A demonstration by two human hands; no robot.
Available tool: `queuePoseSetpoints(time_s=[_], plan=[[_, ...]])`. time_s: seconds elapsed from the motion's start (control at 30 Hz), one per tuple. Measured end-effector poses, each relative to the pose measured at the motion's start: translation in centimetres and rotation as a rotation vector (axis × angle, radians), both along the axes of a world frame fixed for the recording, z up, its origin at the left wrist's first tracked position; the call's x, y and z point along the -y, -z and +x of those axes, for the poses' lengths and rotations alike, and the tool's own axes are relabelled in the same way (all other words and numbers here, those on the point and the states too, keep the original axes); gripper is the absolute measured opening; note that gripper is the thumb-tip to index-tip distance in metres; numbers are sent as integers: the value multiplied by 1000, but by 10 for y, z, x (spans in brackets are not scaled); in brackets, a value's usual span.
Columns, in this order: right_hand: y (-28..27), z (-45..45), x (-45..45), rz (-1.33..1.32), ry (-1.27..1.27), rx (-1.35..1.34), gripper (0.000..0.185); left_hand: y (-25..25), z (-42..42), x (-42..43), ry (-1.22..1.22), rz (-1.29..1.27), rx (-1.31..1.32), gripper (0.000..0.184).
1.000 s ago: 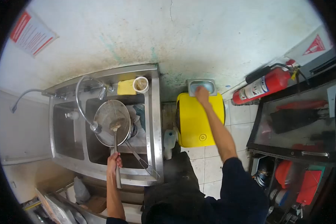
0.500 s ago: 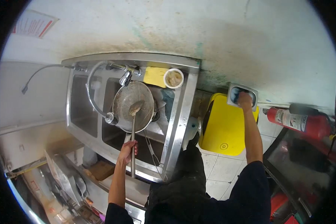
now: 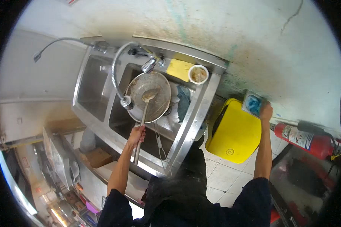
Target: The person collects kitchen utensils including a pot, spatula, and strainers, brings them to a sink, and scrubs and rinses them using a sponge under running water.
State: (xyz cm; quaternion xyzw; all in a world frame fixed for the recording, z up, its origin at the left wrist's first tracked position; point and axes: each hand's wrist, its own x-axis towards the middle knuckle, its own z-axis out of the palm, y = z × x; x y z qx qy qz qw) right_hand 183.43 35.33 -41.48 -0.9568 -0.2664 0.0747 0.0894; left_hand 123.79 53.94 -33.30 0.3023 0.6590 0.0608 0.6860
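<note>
My left hand point(image 3: 137, 135) is wrapped round the handle of a long metal spoon point(image 3: 144, 117). The spoon's bowl rests over a round, stained strainer or pan point(image 3: 155, 81) lying in the sink basin; I cannot tell which it is. Off to the right, my right hand point(image 3: 266, 110) is closed at the right rim of a small metal container point(image 3: 246, 109). Crumpled blue material point(image 3: 254, 103) shows inside that container. The container sits at the far right corner of a yellow bin lid point(image 3: 231, 132).
A bent hose faucet point(image 3: 115, 72) arches over the steel sink point(image 3: 201, 113). On its back ledge are a yellow sponge or cloth point(image 3: 179, 69) and a white cup point(image 3: 198, 75). Tongs or a whisk point(image 3: 160, 145) lean at the basin's front. A fire extinguisher point(image 3: 305, 140) stands right.
My right hand has moved from inside the metal container to its right rim, uncovering the blue material. The view has turned and shifted; my left hand still holds the spoon.
</note>
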Motion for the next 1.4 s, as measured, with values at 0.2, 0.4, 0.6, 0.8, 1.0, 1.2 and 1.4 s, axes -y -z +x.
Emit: queuePoseSetpoints(time_s=[0.2, 0.4, 0.6, 0.8, 1.0, 1.2, 1.4], plan=[[-127, -121, -23, 754, 81, -730, 41, -23, -11, 9, 101, 64, -15, 30], [-133, -369, -139, 804, -616, -730, 34, -65, -31, 25, 208, 91, -33, 32], [-94, -468, -239, -37, -1188, -337, 32, -112, -70, 38, 542, 327, -205, 38], [-55, -502, -257, 478, -915, -472, 30, -85, -91, 19, 509, 447, -178, 39], [7, -466, -290, 279, -780, -326, 30, -68, -96, 13, 595, 542, -167, 38], [-41, -494, -300, 516, -834, -201, 35, -81, -96, -5, 550, 401, -165, 38], [9, -430, -341, -296, -816, -862, 36, -79, -112, 7, 555, 351, -13, 41]])
